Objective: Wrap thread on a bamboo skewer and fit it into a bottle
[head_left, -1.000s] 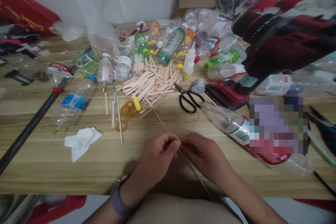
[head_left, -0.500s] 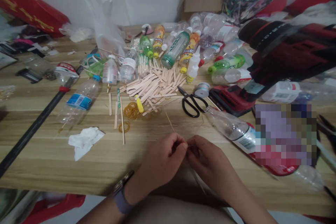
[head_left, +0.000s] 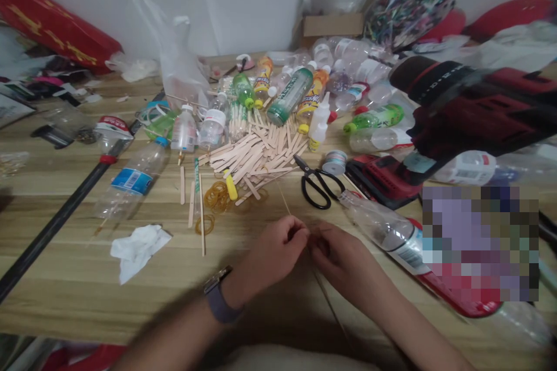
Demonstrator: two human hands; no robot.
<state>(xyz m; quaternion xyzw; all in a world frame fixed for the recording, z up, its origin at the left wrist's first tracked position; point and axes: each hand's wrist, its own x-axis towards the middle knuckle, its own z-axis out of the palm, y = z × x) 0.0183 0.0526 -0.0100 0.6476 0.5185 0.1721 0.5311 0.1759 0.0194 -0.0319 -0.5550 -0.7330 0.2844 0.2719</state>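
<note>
Left hand (head_left: 276, 252) and right hand (head_left: 342, 258) pinched together on thin skewer (head_left: 284, 200), near table edge (head_left: 87, 333); bare wood between tissue (head_left: 137, 246) and hands.

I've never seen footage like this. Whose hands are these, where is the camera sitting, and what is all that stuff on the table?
There is no machine here: a person wears a camera on the head, looking forward and down, so you see their own two bare hands. The left hand, with a watch on its wrist, and the right hand meet over a wooden table, and together they pinch a thin wooden skewer. Beyond them lie a heap of flat craft sticks, rubber bands, black scissors, a crumpled tissue and many plastic bottles. On the right stands a red and black power drill. One patch is blurred out.
</note>
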